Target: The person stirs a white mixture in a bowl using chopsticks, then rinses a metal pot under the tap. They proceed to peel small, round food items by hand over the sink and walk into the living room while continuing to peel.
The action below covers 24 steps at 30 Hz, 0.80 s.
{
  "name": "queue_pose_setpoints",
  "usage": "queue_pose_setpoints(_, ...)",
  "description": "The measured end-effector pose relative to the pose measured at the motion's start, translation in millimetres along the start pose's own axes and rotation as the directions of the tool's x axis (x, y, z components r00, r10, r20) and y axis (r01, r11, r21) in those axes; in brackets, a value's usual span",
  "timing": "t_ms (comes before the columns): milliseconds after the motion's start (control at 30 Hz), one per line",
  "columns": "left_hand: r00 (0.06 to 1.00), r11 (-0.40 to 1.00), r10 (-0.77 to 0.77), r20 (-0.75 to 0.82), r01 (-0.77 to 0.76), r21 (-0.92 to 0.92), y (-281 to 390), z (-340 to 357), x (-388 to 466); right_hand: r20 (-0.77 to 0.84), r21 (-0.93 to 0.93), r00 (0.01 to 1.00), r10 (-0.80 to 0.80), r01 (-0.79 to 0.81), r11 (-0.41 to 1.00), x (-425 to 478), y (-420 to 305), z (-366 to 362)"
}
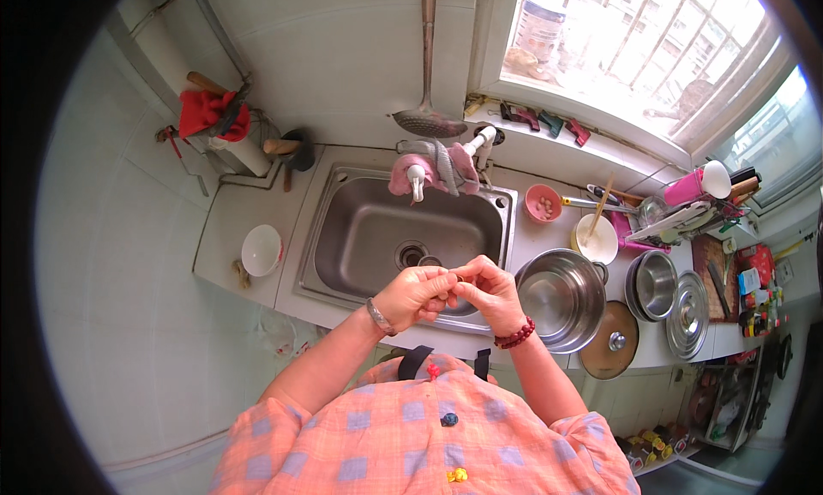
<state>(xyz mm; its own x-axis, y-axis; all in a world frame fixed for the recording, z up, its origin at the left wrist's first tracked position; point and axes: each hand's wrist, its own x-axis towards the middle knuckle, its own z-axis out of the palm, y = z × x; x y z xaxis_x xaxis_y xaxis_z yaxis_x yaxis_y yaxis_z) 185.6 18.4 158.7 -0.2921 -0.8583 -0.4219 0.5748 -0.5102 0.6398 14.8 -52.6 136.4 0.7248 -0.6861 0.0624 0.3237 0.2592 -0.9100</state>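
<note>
My left hand (416, 293) and my right hand (494, 297) meet over the front edge of the stainless-steel sink (360, 238). Between their fingertips they pinch a small brown item (459, 279), mostly hidden by the fingers, so its kind is unclear. Below the hands, the sink's drain (410, 255) shows, with a small round metal piece (429, 261) beside it. Right of the sink stands a pink bowl (533, 215) with several small pale pieces in it. A large steel pot (553, 296) sits close to my right wrist.
A white bowl (262, 251) stands left of the sink. The faucet (416, 181) is draped with pink and grey cloths (443, 164). To the right are a cream bowl with chopsticks (593, 238), a glass lid (607, 347), steel basins (656, 286) and a dish rack (675, 218).
</note>
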Motion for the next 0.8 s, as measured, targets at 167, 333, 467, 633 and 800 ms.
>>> queue_pose_setpoints(167,0.996,0.992,0.088,-0.031,-0.085,0.093,-8,-6,2,-0.047,0.076,0.993,0.107,-0.104,0.992,0,0,9)
queue_pose_setpoints(333,0.992,0.990,0.123,0.030,-0.125,0.069,-9,-2,1,-0.076,0.216,0.985,0.153,-0.134,0.967,1,10,9)
queue_pose_setpoints(467,0.992,0.993,0.110,0.061,-0.107,-0.046,-11,-12,3,-0.143,0.367,0.965,0.218,-0.153,0.918,3,14,11)
queue_pose_setpoints(633,0.990,0.982,0.139,-0.026,-0.141,-0.129,-14,-25,4,-0.219,0.454,0.933,0.285,-0.161,0.876,6,9,17)
queue_pose_setpoints(800,0.985,0.978,0.155,-0.077,-0.164,-0.131,-17,-28,7,-0.199,0.047,0.969,0.145,-0.138,0.989,3,13,18)
